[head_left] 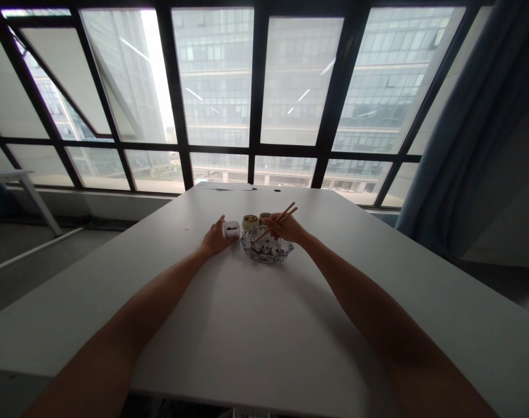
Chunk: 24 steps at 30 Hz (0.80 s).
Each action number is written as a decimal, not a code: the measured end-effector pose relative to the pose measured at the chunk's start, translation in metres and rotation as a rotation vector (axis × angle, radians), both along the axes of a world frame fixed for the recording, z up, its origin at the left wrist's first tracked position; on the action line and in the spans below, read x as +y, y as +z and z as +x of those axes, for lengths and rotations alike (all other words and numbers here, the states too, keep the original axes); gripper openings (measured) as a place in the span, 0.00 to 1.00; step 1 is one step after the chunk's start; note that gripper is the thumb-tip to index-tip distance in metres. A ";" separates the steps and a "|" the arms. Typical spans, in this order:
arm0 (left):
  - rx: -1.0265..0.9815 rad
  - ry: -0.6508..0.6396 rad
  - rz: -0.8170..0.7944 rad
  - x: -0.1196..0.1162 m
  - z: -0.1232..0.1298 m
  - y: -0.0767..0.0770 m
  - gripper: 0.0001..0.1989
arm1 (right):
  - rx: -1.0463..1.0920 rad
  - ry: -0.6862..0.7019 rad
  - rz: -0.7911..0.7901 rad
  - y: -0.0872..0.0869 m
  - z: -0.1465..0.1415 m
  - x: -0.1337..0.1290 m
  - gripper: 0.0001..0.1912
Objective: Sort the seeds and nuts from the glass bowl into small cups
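My right hand (285, 227) grips a pair of wooden chopsticks (285, 214), their tips pointing down and left into a clear glass bowl (267, 253). Small dark pieces lie scattered in that bowl; they are too small to name. On the left, my left hand (216, 239) curls around the side of a small white cup (231, 228), thumb and fingers apart around it. A few dark bits sit inside this cup. Behind the glass bowl stands a yellowish cup (249, 222) with pale pieces in it. Beside it is a green cup (265, 216), partly hidden by my right hand.
All of this stands on a long white table (242, 325). Flat white sheets (227, 186) lie at its far end, near a dark round spot (277, 190). Beyond are black-framed windows, with a blue curtain (456, 139) at right and another table (11, 175) at left.
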State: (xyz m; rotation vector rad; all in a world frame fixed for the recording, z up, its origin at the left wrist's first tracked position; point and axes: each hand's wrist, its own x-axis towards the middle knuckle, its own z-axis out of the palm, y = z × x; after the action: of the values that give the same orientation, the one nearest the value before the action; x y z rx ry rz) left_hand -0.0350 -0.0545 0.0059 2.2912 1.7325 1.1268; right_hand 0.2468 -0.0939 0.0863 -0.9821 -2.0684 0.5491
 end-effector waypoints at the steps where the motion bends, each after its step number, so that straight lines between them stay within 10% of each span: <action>1: 0.002 0.001 0.038 -0.003 0.001 0.003 0.42 | 0.003 -0.006 0.006 0.000 -0.001 -0.001 0.27; 5: 0.039 0.054 0.216 -0.025 0.013 0.025 0.20 | 0.026 -0.016 0.002 -0.002 -0.003 -0.003 0.27; 10: 0.041 0.068 -0.077 -0.053 0.041 0.047 0.24 | 0.100 -0.003 -0.020 -0.004 -0.003 -0.003 0.29; 17: -0.221 -0.116 -0.579 -0.060 0.068 0.036 0.25 | 0.178 -0.017 -0.059 -0.004 -0.002 -0.002 0.32; 24: -0.295 -0.157 -0.569 -0.069 0.069 0.030 0.13 | 0.269 -0.055 -0.065 0.004 0.008 0.004 0.34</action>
State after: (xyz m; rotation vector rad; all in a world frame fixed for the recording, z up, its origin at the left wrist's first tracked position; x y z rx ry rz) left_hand 0.0340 -0.1236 0.0363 1.7797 1.4857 0.7636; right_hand 0.2548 -0.0898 0.0899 -0.9439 -1.7900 0.6844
